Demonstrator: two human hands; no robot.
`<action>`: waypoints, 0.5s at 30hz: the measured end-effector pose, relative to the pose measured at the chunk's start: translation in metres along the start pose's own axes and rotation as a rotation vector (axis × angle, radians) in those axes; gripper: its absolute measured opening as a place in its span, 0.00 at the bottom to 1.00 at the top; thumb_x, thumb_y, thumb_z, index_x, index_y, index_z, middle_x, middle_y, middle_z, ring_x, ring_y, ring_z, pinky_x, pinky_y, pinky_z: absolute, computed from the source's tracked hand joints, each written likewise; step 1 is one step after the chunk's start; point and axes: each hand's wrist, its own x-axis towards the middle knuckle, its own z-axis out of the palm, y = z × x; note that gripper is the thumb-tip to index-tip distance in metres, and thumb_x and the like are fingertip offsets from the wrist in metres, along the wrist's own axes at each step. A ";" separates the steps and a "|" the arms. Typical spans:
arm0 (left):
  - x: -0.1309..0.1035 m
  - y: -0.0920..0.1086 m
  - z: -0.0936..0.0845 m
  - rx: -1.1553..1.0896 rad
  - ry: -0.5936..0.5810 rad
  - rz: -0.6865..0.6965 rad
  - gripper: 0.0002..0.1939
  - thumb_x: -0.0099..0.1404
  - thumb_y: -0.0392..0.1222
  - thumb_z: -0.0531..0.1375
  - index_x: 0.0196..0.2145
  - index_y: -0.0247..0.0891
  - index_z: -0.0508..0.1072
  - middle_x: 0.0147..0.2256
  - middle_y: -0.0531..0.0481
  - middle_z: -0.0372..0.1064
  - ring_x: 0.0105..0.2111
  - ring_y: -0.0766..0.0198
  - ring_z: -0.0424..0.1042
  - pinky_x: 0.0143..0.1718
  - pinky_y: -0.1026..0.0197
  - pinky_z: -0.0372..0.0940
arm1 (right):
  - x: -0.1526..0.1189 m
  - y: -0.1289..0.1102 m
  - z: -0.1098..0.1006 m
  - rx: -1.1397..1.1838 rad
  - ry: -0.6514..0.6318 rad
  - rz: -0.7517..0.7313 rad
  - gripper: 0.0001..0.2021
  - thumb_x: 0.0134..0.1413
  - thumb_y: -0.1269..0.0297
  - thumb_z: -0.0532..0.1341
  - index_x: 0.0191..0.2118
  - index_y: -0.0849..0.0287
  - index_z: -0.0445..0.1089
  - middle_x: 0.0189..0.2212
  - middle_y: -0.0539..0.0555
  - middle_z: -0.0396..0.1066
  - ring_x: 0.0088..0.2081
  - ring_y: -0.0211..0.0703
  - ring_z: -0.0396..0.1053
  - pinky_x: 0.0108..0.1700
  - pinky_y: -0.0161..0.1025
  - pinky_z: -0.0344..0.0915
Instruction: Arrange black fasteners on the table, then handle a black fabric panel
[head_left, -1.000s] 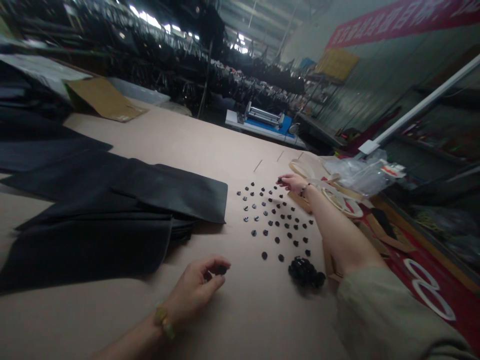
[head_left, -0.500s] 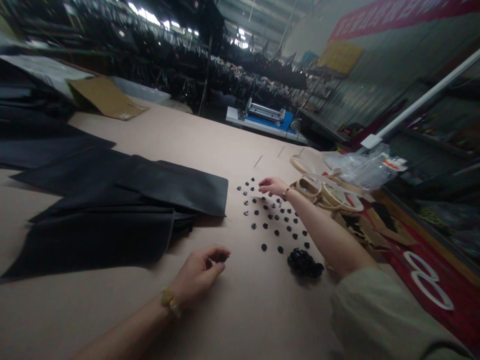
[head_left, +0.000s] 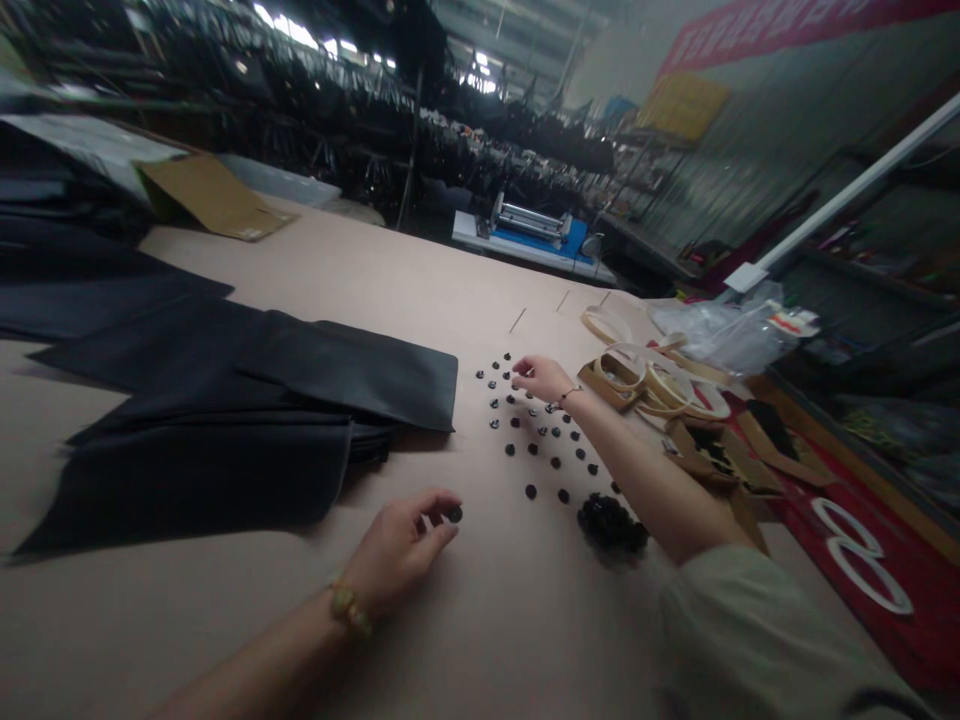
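Observation:
My left hand (head_left: 405, 548) is low over the table, thumb and fingers closed around a small black round piece (head_left: 454, 513) that shows at the fingertips. Farther off, my right hand (head_left: 543, 379) reaches in among several similar black pieces (head_left: 512, 423) spread out in loose rows. Its fingers are bent together close to the tabletop; whatever they hold, if anything, is too small to make out. Nearer to me, below my right forearm, lies a heap of shiny black pieces (head_left: 611, 525).
Stacked black flat panels (head_left: 360, 370) cover the left of the brown table (head_left: 352, 265). Along the right edge are rolls of pale tape (head_left: 664, 388), an open cardboard box (head_left: 712, 455) and clear plastic bags (head_left: 720, 335). A roller device (head_left: 531, 224) stands beyond the far edge.
My right hand has shifted slightly left and lower among the spread pieces, with its fingers more bent. My left hand stays nearly in place, its black piece now showing more clearly.

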 end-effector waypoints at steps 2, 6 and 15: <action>0.000 0.003 -0.001 0.088 0.058 0.027 0.13 0.64 0.44 0.59 0.46 0.41 0.76 0.38 0.50 0.73 0.33 0.65 0.69 0.36 0.62 0.62 | -0.036 -0.031 0.001 0.195 -0.095 -0.145 0.13 0.55 0.58 0.64 0.41 0.62 0.74 0.37 0.55 0.75 0.34 0.37 0.70 0.38 0.34 0.66; -0.001 0.006 -0.002 0.219 0.147 0.048 0.10 0.64 0.44 0.60 0.42 0.40 0.75 0.38 0.50 0.73 0.34 0.63 0.68 0.37 0.60 0.61 | -0.118 -0.091 0.021 0.385 -0.433 -0.368 0.20 0.44 0.49 0.71 0.35 0.61 0.73 0.29 0.51 0.74 0.31 0.36 0.70 0.34 0.33 0.64; -0.001 0.004 0.000 0.314 0.178 0.093 0.10 0.65 0.48 0.60 0.37 0.40 0.74 0.34 0.50 0.72 0.32 0.63 0.67 0.34 0.61 0.58 | -0.156 -0.110 0.042 0.509 -0.379 -0.347 0.14 0.45 0.57 0.72 0.33 0.62 0.75 0.28 0.50 0.74 0.30 0.35 0.70 0.33 0.31 0.63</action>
